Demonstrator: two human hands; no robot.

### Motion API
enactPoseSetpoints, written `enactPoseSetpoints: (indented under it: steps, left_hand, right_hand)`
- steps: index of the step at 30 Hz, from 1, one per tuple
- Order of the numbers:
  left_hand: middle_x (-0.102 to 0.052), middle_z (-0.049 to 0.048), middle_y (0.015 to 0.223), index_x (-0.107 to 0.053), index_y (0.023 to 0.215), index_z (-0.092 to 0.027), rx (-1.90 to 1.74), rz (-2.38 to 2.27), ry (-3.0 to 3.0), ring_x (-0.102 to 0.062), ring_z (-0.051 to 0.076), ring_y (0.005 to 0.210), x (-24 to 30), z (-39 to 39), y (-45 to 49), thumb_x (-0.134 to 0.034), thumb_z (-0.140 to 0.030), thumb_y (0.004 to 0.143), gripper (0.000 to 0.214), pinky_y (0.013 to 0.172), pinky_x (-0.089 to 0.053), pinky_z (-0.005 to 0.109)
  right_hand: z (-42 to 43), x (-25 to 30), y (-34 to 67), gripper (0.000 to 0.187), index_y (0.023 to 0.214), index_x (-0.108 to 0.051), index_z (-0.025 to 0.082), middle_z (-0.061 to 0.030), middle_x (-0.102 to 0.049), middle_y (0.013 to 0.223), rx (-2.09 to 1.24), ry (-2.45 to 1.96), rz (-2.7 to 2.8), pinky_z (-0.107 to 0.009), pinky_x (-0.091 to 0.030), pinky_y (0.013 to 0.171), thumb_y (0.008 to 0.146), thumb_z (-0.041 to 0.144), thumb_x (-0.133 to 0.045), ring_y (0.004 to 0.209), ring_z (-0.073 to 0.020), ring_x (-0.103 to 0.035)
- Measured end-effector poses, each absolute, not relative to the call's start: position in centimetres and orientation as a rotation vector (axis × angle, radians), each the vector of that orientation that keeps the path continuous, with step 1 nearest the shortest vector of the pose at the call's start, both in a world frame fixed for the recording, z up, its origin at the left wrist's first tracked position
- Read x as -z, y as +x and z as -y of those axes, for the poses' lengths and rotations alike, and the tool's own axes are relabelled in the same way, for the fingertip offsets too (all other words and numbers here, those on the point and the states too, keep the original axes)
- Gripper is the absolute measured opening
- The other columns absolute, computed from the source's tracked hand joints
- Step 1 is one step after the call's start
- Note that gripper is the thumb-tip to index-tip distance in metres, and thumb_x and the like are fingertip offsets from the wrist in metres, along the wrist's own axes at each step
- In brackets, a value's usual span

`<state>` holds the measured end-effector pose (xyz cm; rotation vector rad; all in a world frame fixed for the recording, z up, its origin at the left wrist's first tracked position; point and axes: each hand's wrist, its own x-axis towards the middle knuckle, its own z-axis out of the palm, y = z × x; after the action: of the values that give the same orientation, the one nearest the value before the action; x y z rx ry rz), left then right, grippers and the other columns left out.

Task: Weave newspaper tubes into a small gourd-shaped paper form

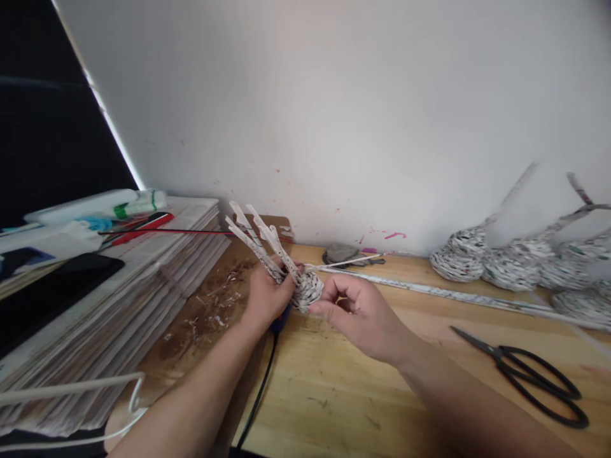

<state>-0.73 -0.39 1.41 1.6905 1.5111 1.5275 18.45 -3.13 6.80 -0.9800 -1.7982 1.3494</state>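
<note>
My left hand (pixel 267 296) is closed around a small woven ball of rolled newspaper strips (pixel 308 289), with several stiff paper spokes (pixel 258 238) sticking up and to the left from it. My right hand (pixel 360 312) sits just right of the piece, thumb and forefinger pinched on a thin paper strip (pixel 348 261) that runs back toward the wall. Both hands hover above the wooden table (pixel 334 388).
A tall stack of newspapers (pixel 119 312) lies at the left with pens, a black tablet and bottles on top. Black scissors (pixel 529 375) lie at the right. Finished woven paper pieces (pixel 515 264) line the wall at the right. A long paper rod (pixel 453 294) lies behind the hands. A black cable (pixel 260 394) runs toward me.
</note>
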Motion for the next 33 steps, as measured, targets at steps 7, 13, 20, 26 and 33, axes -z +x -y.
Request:
enactPoseSetpoints:
  steps: [7,13,20,26,33]
  left_hand:
    - [-0.078,0.0069,0.085,-0.075,0.09,-0.014,-1.528,-1.509,1.676,-0.072,0.021,0.079,-1.5,0.4,-0.7,-0.068,-0.034,0.082,0.023,0.073,-0.057,0.029]
    - [-0.077,0.0063,0.081,-0.076,0.087,-0.014,-1.486,-1.461,1.657,-0.072,0.02,0.075,-1.8,0.7,-0.2,-0.069,-0.034,0.081,0.022,0.07,-0.056,0.029]
    - [-0.077,0.0052,0.079,-0.076,0.086,-0.014,-1.403,-1.353,1.719,-0.071,0.019,0.071,-1.9,1.3,0.4,-0.07,-0.031,0.081,0.018,0.066,-0.056,0.027]
    - [-0.076,0.0049,0.077,-0.075,0.084,-0.014,-1.429,-1.308,1.726,-0.069,0.018,0.07,-2.0,1.2,0.4,-0.07,-0.03,0.081,0.017,0.065,-0.055,0.026]
    - [-0.077,0.0054,0.077,-0.075,0.08,-0.014,-1.419,-1.33,1.629,-0.071,0.019,0.071,-1.6,0.7,0.3,-0.071,-0.031,0.078,0.018,0.067,-0.055,0.027]
  right_hand:
    - [1.2,-6.5,19.0,0.024,0.072,-0.059,0.019,0.005,-0.055,0.062,-1.453,-1.051,1.664,-0.023,-0.033,0.05,0.075,0.036,-0.076,0.054,-0.0092,-0.044]
    - [0.4,-6.3,19.1,0.032,0.075,-0.059,0.02,0.0043,-0.062,0.064,-1.067,-1.145,1.588,-0.023,-0.04,0.053,0.069,0.038,-0.084,0.057,-0.0108,-0.052]
    - [0.7,-5.1,19.0,0.012,0.084,-0.071,0.019,-0.001,-0.07,0.07,-0.77,-1.015,1.707,-0.026,-0.044,0.057,0.088,0.03,-0.068,0.06,-0.0138,-0.06]
    - [0.9,-5.3,19.4,0.022,0.094,-0.072,0.018,-0.004,-0.074,0.081,-0.508,-0.989,1.877,-0.027,-0.045,0.062,0.098,0.031,-0.054,0.064,-0.0146,-0.064]
    - [1.0,-5.9,20.9,0.019,0.094,-0.071,0.019,-0.0028,-0.073,0.078,-0.658,-1.152,1.935,-0.028,-0.044,0.06,0.093,0.034,-0.06,0.064,-0.0154,-0.061]
